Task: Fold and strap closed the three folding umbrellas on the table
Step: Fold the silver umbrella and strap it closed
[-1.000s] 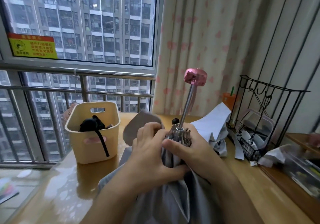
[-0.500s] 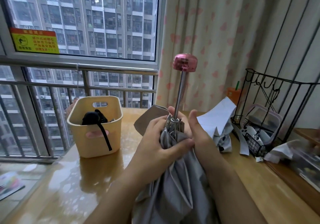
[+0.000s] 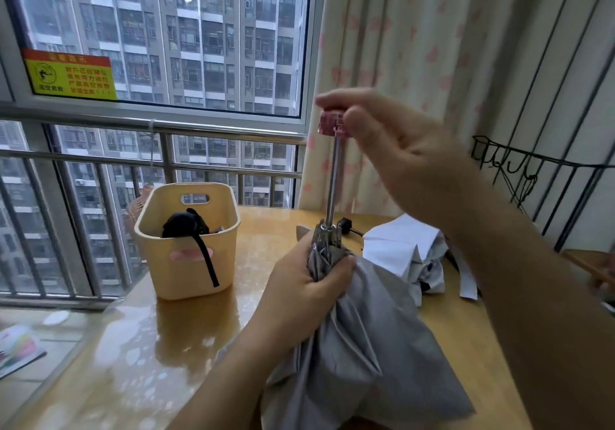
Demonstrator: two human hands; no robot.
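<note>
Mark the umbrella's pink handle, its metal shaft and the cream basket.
pink handle (image 3: 329,126): head view, on its visible front face.
metal shaft (image 3: 333,180): head view, halfway up the bare tube.
cream basket (image 3: 168,278): head view, on its bare front wall.

glossy wooden table (image 3: 273,230), matt grey cloth on the umbrella (image 3: 362,336), shiny metal shaft (image 3: 333,180), smooth cream plastic basket (image 3: 186,263), thin black wire rack (image 3: 532,163).

Grey umbrella (image 3: 359,346) stands upright, steel shaft (image 3: 333,180) extended; its pink handle (image 3: 329,123) is pinched by the right hand (image 3: 392,150), its loose canopy gathered in the left hand (image 3: 299,296); white umbrella (image 3: 399,250) lies crumpled just right of the left hand; black umbrella (image 3: 184,225) sits basketed to its left, strap (image 3: 206,263) dangling.
</note>
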